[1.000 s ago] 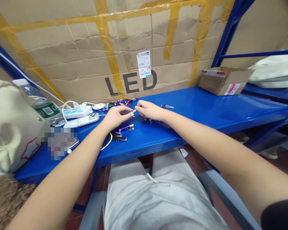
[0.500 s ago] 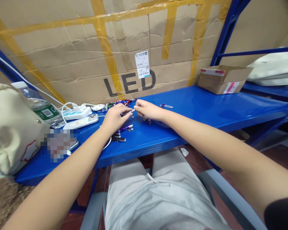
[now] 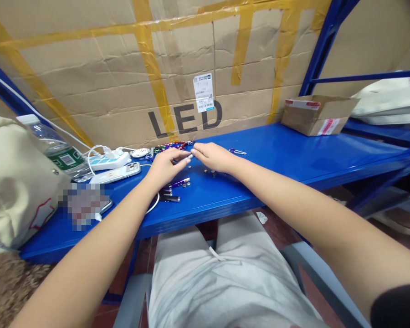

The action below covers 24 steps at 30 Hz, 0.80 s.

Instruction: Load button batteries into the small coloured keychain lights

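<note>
My left hand (image 3: 166,167) pinches a small silvery tube (image 3: 190,156), which looks like a mini penlight, between thumb and fingers. My right hand (image 3: 210,157) meets it at the other end, thumb and fingertips closed on the tip; the fingers hide most of the tube. Just below my left hand lie a purple tube (image 3: 178,183) and black tubes (image 3: 171,198) of similar size. Several small round button cells (image 3: 213,173) are scattered near both hands. Behind the hands is a pile of coloured tubes with clips (image 3: 174,146).
A blue carabiner clip (image 3: 238,151) lies right of my hands on the blue table (image 3: 259,146). At left are a power strip (image 3: 111,160), a phone (image 3: 118,173), a water bottle (image 3: 59,150) and a cream bag (image 3: 17,182). An open cardboard box (image 3: 316,114) stands at the right.
The fingers of my right hand have straightened from a more curled grip at the tube's end. My left hand stays nearly in place, still holding the tube.
</note>
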Motion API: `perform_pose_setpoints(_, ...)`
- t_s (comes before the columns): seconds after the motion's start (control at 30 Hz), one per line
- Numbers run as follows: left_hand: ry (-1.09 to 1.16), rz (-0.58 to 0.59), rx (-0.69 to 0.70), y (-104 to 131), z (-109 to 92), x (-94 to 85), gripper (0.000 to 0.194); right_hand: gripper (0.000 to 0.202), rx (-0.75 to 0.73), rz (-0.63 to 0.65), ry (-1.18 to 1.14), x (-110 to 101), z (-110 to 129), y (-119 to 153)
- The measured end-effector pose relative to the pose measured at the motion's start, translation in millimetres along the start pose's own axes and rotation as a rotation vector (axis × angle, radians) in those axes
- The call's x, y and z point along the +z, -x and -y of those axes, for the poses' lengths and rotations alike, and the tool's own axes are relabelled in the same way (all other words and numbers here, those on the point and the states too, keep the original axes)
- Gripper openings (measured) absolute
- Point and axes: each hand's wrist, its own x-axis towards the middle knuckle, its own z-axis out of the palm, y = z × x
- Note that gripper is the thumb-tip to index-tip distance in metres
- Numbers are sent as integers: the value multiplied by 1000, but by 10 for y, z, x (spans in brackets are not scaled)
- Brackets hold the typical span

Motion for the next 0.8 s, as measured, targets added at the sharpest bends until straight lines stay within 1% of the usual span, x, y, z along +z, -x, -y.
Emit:
perform_pose_setpoints(0.1, 182, 32, -142, 7, 5, 4, 32, 29, -27, 12, 54, -7, 3, 21)
perform_pose_setpoints(0.17, 338, 51, -258, 9, 5, 9, 35, 29, -56, 14, 41, -4, 22, 32)
perform_pose_setpoints(0.23, 438, 50, -329, 9, 0, 14, 36, 29, -82, 14, 26, 8, 49, 36)
perform_pose_setpoints(0.27, 450, 38, -333, 8, -7, 15, 36, 28, -83, 7, 18, 16, 63, 33)
perform_pose_setpoints(0.33, 403, -11, -281, 4, -36, 13, 33, 28, -63, -25, -17, 35, 89, 22)
perform_pose_setpoints(0.43, 200, -118, -126, -12, -117, -3, 25, 31, -19, -80, -134, 49, 107, 0)
perform_pose_setpoints(0.53, 42, -160, -30, -33, -181, -29, 19, 37, -12, -75, -215, 9, 91, 4)
perform_pose_setpoints(0.6, 14, -153, -27, -42, -179, -44, 19, 35, -23, -78, -155, -52, 63, 27)
perform_pose_setpoints(0.67, 28, -126, -64, -43, -142, -55, 20, 29, -67, -93, -16, -121, 34, 60)
perform_pose_setpoints(0.8, 146, -61, -180, -31, -48, -65, 27, 24, -261, -96, 284, -187, -1, 97)
